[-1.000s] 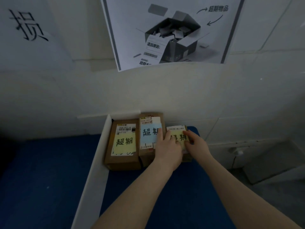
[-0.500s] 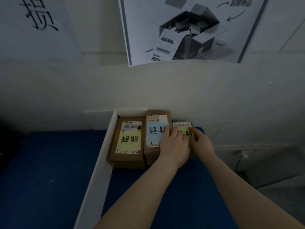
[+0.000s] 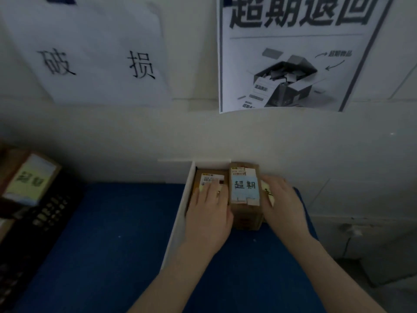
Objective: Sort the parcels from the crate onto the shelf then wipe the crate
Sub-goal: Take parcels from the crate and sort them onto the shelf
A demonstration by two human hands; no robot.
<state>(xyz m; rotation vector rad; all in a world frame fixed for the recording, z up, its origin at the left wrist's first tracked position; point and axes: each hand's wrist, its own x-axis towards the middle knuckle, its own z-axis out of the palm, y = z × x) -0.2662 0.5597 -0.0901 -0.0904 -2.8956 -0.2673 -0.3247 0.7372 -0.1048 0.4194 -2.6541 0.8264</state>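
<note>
Three cardboard parcels stand side by side on the blue shelf [image 3: 126, 233] against the wall. My left hand [image 3: 208, 213] lies flat on the left parcel [image 3: 211, 177], covering its yellow note. The middle parcel [image 3: 244, 188], with a light blue note, sits uncovered between my hands. My right hand [image 3: 282, 206] rests flat over the small right parcel [image 3: 266, 190], of which only a strip of yellow note shows. Both hands have their fingers spread. At the far left a black crate [image 3: 42, 218] holds another parcel [image 3: 29, 179] with a yellow note.
A white divider [image 3: 180, 220] splits the shelf just left of the three parcels. Two paper signs hang on the wall: a handwritten sheet [image 3: 97, 55] over the left section, a printed poster [image 3: 293, 53] over the right section. Floor and white fittings lie at lower right.
My left hand moved from the small right parcel across to the left parcel. My right hand now covers the small parcel. The view swung left and the crate came into sight.
</note>
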